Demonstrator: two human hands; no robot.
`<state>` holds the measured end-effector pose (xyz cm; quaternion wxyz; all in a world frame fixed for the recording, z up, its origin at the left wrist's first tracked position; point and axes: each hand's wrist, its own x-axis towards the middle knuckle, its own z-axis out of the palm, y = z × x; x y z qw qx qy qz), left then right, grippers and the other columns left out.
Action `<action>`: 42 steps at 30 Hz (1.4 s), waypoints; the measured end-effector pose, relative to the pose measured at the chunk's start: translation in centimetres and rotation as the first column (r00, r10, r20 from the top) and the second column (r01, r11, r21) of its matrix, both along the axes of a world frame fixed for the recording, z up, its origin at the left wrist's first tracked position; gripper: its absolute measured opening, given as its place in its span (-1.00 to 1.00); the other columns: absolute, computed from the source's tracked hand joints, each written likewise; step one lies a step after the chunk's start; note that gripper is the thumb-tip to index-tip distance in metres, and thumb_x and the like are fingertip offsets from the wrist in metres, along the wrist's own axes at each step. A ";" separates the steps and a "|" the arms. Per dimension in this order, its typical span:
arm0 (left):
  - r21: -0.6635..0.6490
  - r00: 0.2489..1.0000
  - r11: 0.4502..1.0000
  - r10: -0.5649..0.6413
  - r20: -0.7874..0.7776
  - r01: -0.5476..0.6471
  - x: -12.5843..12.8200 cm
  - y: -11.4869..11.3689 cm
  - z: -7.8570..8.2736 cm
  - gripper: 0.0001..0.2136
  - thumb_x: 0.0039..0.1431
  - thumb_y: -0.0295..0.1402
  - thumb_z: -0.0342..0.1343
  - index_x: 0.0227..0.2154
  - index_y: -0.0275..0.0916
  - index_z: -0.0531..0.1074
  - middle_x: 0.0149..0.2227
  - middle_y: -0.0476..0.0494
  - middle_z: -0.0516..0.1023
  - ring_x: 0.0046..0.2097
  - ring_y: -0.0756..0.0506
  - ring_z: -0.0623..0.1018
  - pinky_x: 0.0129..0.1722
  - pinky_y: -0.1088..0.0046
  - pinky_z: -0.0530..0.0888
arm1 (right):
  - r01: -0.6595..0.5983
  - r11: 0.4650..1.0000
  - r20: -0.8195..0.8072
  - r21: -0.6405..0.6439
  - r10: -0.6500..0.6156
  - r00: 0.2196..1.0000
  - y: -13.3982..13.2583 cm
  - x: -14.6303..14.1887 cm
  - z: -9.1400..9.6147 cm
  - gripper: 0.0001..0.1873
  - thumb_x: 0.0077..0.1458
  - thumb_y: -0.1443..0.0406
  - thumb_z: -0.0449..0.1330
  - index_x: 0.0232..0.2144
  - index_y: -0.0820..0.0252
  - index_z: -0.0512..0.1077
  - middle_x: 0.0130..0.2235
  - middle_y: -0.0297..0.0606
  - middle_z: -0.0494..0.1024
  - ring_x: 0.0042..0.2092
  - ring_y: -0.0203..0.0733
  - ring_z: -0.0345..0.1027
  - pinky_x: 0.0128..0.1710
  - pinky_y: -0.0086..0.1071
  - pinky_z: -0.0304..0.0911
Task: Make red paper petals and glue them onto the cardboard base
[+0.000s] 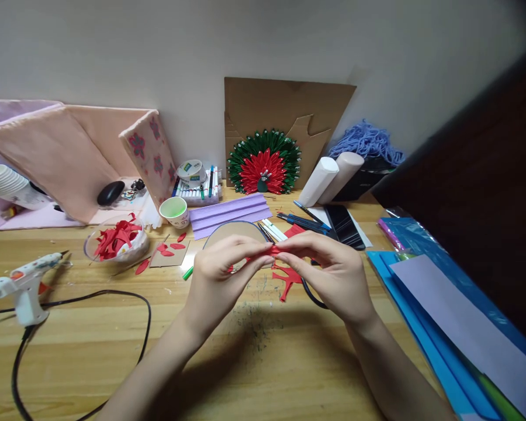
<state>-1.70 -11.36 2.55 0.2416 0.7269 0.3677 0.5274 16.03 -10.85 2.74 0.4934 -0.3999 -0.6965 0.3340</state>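
Observation:
Both hands meet above the middle of the table, pinching a small red piece [273,250] that looks like felt or paper. My left hand [219,272] grips it between thumb and fingertips from one side. From the other side, my right hand [338,273] holds it the same way, with its thumb underneath. Most of the piece is covered by the fingers. Below it lies a cut red scrap [288,279] with jagged arms. A round brown disc with a dark rim [228,230] is partly hidden behind my left hand. Red petal shapes [166,254] rest on a cardboard square [175,261].
A glue gun [28,286] stands at left, its black cord [146,318] looping over the table. Nearby are a bowl of red scraps [135,252] and a paper cup [174,213]. A green-and-red peacock craft [265,166] leans against cardboard [284,105]. Coloured sheets [447,316] lie right.

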 end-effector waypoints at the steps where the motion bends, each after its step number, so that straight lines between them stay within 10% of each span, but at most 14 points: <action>1: -0.004 1.000 1.000 -0.009 0.007 0.009 0.0 0.0 0.0 -0.81 0.04 -0.51 0.21 -0.25 -0.23 0.54 -0.34 -0.12 0.59 -0.31 -0.02 0.54 -0.32 0.47 0.49 | 0.006 1.000 0.002 0.000 -0.006 1.000 0.0 0.0 0.0 -0.89 0.03 0.37 0.25 -0.32 0.16 0.52 -0.31 -0.28 0.59 -0.27 -0.25 0.48 -0.27 -0.40 0.46; 42: 0.153 0.978 0.986 0.093 -0.187 -0.064 -0.2 0.4 -0.9 -0.85 0.14 -0.54 0.10 -0.23 -0.27 0.47 -0.36 -0.13 0.53 -0.32 -0.02 0.51 -0.36 0.49 0.44 | -0.028 0.981 0.191 0.194 -0.009 0.982 1.0 1.1 0.0 -0.81 0.03 0.41 0.24 -0.26 0.10 0.52 -0.30 -0.29 0.59 -0.27 -0.21 0.48 -0.24 -0.36 0.41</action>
